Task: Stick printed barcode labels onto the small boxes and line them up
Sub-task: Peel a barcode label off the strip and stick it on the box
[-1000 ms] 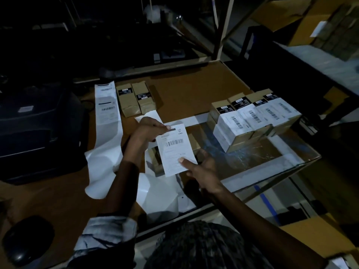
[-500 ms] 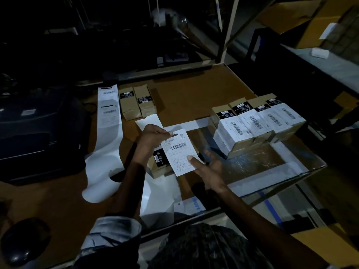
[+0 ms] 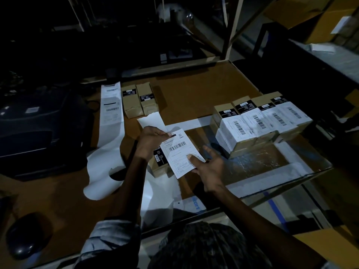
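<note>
A white barcode label [image 3: 179, 152] hangs over a small brown box [image 3: 159, 166] in the middle of the table. My left hand [image 3: 150, 141] pinches the label's top left corner. My right hand [image 3: 207, 168] pinches its lower right edge with the thumb on top, the other fingers spread. The box is mostly hidden under the label. At the right, several labelled boxes [image 3: 260, 123] stand stacked in a row. Two unlabelled brown boxes [image 3: 138, 100] lie side by side at the back.
A long strip of label backing [image 3: 109, 136] trails from a dark printer [image 3: 38, 129] on the left. More white backing paper [image 3: 159, 199] lies near the table's front edge. A dark mouse [image 3: 25, 235] sits at the bottom left. Shelving and cartons stand at the right.
Both hands have lowered the label down over the small box, and the label now tilts more to the right. The box's black end shows beneath it.
</note>
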### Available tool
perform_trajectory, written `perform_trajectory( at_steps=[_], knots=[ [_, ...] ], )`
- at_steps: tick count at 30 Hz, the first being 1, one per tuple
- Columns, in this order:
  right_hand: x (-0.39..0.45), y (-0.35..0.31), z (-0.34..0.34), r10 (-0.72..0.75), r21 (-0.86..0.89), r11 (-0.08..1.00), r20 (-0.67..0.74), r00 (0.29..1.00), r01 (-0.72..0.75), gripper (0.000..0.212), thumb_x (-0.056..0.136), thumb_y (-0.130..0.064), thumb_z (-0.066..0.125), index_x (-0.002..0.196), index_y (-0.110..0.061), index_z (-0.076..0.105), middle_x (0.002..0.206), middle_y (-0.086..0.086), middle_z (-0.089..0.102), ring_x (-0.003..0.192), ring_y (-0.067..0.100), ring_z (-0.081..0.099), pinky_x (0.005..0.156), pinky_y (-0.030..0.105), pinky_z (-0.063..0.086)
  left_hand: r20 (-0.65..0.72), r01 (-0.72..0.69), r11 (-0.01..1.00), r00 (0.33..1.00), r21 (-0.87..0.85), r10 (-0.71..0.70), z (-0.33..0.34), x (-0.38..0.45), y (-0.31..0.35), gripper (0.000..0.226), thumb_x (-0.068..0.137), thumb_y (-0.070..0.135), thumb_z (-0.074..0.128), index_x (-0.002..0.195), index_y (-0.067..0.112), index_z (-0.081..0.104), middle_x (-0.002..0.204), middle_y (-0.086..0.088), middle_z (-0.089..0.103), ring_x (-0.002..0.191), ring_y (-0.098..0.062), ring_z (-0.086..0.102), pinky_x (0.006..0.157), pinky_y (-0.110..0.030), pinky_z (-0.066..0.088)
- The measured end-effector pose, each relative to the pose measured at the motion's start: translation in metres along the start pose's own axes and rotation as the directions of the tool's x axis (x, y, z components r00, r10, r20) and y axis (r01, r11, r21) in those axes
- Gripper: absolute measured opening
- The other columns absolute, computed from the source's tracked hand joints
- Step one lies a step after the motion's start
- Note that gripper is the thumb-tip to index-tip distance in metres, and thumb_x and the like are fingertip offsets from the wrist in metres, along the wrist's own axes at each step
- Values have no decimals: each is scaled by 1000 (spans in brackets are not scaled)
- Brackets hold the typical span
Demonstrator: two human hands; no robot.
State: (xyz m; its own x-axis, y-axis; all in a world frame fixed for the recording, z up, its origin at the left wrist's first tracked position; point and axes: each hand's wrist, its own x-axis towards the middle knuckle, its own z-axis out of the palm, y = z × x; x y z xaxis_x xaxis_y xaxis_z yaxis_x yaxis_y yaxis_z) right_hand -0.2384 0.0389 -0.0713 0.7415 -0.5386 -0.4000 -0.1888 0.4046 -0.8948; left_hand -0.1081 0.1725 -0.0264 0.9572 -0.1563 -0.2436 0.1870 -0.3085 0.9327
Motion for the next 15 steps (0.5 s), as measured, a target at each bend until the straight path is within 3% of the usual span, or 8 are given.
perform_trajectory(
  at_steps=[4,7,12,15],
  knots=[
    [1,-1,1,-15,-30,999,-11,1000,15,68,81,1,79,141,-10,50,110,15,74,84,18,76,69,37,64,-9,-5,1000,1000,12,5,2,1,-3,47,81,13,82,40,29,65,48,20,61,69,-18,63,70,-31,45],
    [3,1,-1,-11,-52,999,-16,1000,10,67,81,0,79,141,-11,51,110,13,74,85,18,76,72,42,64,-21,-12,1000,1000,2,12,5,4,-5,45,79,12,83,42,25,63,49,18,62,76,-24,67,71,-33,47],
    [4,0,-2,-14,-83,996,-8,1000,13,61,82,1,78,138,-8,55,116,13,73,90,20,76,71,38,64,-15,-14,1000,1000,14,14,5,6,-6,42,78,16,85,43,31,67,53,14,66,78,-26,70,71,-38,51],
    [4,0,-2,-25,-103,994,-2,1000,24,53,83,1,78,132,-4,60,111,11,74,89,20,76,70,38,64,-16,15,1000,1000,24,-15,5,2,-4,40,80,16,84,45,25,67,52,16,65,86,-33,71,83,-44,56]
  ],
)
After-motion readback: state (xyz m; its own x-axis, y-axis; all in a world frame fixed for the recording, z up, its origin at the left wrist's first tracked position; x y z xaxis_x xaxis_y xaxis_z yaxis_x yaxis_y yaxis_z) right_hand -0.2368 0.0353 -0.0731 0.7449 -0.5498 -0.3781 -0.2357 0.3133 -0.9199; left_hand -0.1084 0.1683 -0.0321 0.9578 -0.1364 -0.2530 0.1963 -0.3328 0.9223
